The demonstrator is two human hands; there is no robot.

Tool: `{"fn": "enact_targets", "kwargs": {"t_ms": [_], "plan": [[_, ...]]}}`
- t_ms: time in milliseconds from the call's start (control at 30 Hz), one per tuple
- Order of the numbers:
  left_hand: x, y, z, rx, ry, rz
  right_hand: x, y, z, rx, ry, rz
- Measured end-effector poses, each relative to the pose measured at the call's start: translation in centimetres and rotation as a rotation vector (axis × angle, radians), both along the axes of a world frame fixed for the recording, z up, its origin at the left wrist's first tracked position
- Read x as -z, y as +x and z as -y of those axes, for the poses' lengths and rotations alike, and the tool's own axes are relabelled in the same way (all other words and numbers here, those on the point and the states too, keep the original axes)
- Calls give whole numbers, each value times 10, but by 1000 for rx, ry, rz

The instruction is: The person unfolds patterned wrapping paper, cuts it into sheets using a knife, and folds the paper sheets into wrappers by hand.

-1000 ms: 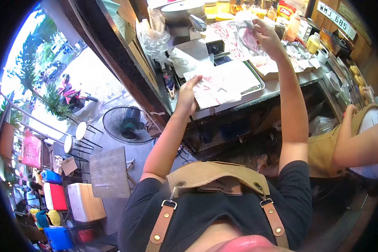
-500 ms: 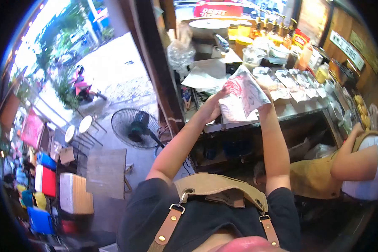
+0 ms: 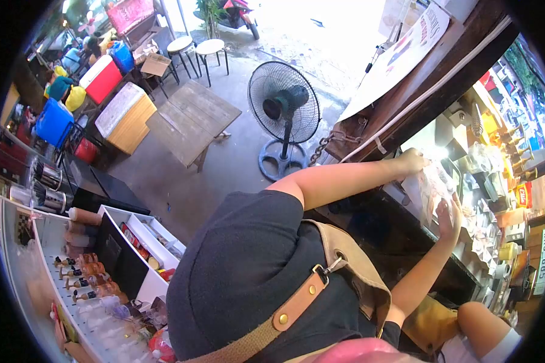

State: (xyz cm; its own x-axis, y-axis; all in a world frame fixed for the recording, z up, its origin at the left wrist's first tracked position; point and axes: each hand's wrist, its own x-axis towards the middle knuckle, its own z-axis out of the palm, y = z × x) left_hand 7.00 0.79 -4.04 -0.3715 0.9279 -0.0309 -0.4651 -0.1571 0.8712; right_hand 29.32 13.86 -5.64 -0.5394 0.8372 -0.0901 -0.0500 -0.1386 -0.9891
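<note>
We hold thin white paper sheet (image 3: 430,189), reddish print, well out from tan canvas apron (image 3: 366,273): left hand (image 3: 413,161) pinches upper edge; right hand (image 3: 449,220) at lower edge, whether pinching, we cannot tell. Two-sided hold likely stops sagging.

Head-worn view — forward and down

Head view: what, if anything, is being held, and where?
A pale paper sheet: left hand grips its upper-left edge; right hand is at its lower right, grip unclear.
</note>
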Motion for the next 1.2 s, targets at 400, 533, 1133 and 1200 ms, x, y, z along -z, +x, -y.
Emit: {"fn": "enact_targets", "kwargs": {"t_ms": [400,533,1133,1200], "plan": [[23,-17,-3,17,-115,-449,-33,-49,39,139,602,71],[6,-16,13,2,-67,-408,-14,-54,38,136,530,100],[-1,-15,22,64,92,-404,-43,-52,21,-293,-83,-172],[11,-19,17,25,103,-403,-42,-54,17,-214,48,-121]]}}
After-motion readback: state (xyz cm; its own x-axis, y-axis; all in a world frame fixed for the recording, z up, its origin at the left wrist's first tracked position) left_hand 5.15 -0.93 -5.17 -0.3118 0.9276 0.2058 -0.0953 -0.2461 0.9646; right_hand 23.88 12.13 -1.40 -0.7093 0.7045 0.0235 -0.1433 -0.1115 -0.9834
